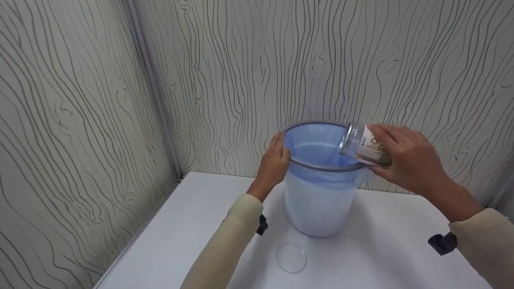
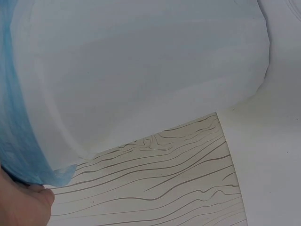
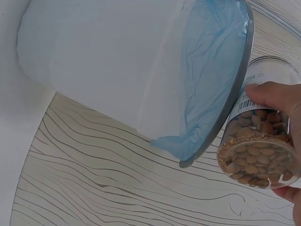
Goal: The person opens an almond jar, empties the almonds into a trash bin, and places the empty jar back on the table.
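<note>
A white bin (image 1: 319, 204) lined with a blue bag (image 1: 317, 148) stands on the white table (image 1: 192, 241) near the wall. My left hand (image 1: 275, 160) grips the bin's left rim; in the left wrist view only a bit of that hand (image 2: 21, 205) shows beside the bin's wall (image 2: 141, 75) and bag edge (image 2: 19, 141). My right hand (image 1: 409, 158) holds a clear jar (image 1: 363, 145) of nuts, tilted with its mouth over the bin's right rim. In the right wrist view the nuts fill the jar's bottom (image 3: 258, 155), which lies next to the grey rim ring (image 3: 225, 117).
A clear round lid (image 1: 291, 257) lies flat on the table in front of the bin. Wood-grain walls (image 1: 80, 120) meet in a corner at the back left. The table's left edge runs along the wall.
</note>
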The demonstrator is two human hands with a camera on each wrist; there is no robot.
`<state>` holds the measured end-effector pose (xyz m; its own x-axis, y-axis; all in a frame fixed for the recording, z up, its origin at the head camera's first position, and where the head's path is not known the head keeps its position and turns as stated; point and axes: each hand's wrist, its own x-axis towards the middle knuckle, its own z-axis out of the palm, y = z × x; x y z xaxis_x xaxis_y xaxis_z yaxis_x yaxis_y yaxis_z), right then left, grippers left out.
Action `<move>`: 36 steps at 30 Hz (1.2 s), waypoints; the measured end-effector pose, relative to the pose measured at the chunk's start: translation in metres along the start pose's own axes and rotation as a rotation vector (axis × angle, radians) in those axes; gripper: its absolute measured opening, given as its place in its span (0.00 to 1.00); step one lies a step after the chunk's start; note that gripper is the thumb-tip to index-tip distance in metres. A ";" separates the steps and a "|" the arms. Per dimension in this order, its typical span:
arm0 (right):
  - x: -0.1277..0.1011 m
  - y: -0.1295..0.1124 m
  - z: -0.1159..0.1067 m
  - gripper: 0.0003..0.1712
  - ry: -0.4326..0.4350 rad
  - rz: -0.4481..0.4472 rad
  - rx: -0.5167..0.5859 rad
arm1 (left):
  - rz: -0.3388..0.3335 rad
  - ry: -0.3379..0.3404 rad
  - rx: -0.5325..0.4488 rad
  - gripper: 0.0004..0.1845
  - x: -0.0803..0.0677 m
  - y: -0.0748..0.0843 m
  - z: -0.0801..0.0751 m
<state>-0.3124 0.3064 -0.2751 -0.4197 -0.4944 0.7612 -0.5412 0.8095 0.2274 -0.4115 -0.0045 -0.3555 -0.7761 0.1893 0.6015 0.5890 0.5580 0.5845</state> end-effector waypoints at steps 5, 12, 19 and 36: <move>0.000 0.004 0.003 0.57 -0.001 0.007 -0.002 | -0.013 -0.003 0.008 0.29 0.001 0.000 0.001; 0.000 0.009 0.006 0.57 -0.014 0.027 -0.003 | -0.019 -0.006 0.012 0.30 -0.001 0.000 0.001; 0.000 0.014 0.008 0.58 -0.023 0.057 0.004 | -0.013 -0.003 0.006 0.30 -0.001 0.001 0.000; -0.001 0.030 0.011 0.60 -0.049 0.092 0.038 | -0.009 0.003 0.009 0.29 0.000 -0.001 0.002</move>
<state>-0.3365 0.3274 -0.2758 -0.5033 -0.4346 0.7468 -0.5256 0.8400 0.1347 -0.4124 -0.0035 -0.3565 -0.7809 0.1817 0.5977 0.5798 0.5671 0.5850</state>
